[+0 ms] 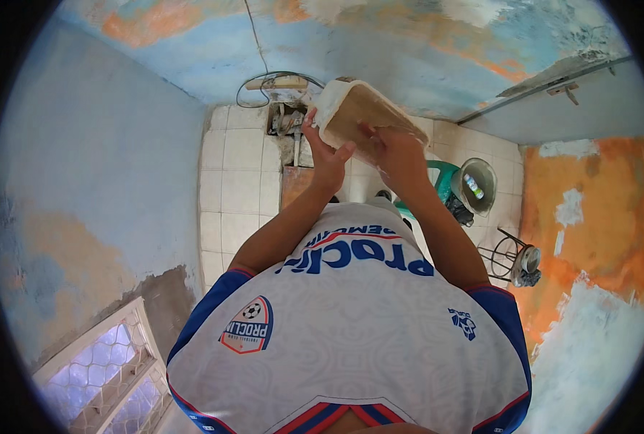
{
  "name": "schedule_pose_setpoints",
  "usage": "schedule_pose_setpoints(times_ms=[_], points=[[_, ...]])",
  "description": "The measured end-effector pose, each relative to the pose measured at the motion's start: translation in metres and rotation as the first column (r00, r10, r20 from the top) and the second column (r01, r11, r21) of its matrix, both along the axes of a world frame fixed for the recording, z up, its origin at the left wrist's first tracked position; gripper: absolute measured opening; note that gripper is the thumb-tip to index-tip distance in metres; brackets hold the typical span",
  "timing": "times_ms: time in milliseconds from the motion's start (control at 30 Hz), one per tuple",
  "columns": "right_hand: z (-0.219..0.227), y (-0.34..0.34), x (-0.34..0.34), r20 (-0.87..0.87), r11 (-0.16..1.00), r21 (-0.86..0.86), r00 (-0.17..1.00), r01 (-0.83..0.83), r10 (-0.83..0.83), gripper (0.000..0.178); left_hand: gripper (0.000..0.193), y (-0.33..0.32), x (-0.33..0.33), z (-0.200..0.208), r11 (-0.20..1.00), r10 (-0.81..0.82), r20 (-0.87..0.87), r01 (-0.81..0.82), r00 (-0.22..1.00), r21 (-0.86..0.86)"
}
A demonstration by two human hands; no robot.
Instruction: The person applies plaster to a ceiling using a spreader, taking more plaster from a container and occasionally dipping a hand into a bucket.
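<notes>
Head view showed me, at my distant post, a whitish tub with its open side toward the camera, above the far part of the tiled floor. The left hand gripped its left edge, thumb apart from fingers; the right hand had bent fingers at the inside, but whether they pinched something I could not tell. I judged the tub light, rather stiff, perhaps slippery where smeared, best held by opposite edges.
</notes>
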State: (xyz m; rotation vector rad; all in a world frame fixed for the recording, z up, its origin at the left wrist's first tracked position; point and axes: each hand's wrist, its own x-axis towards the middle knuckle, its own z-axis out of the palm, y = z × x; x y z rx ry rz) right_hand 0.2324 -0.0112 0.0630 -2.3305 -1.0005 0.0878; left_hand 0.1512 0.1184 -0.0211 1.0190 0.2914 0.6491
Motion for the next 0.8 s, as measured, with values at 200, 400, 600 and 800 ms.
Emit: schedule_pose_setpoints(times_ms=[200, 400, 600, 800], points=[[0.029, -0.018, 0.003, -0.125, 0.996, 0.053, 0.990, 0.076, -0.069, 0.018, 0.091, 0.000, 0.000, -0.007, 0.993, -0.030, -0.090, 0.019, 0.995, -0.116], [0.024, -0.046, 0.034, -0.801, 0.793, 0.349, 0.599, 0.500, -0.026, 0.023, 0.085, 0.013, 0.007, -0.014, 0.949, -0.060, -0.270, -0.029, 0.961, -0.315], [0.004, -0.045, 0.039, -0.820, 0.594, 0.509, 0.560, 0.623, 0.115, 0.026, 0.085, 0.010, 0.018, -0.021, 0.897, -0.125, -0.334, -0.038, 0.934, -0.441], [-0.001, -0.054, 0.063, -0.830, 0.620, 0.493, 0.543, 0.610, 0.127, 0.027, 0.084, 0.002, 0.039, -0.021, 0.889, -0.138, -0.349, -0.040, 0.927, -0.456]])
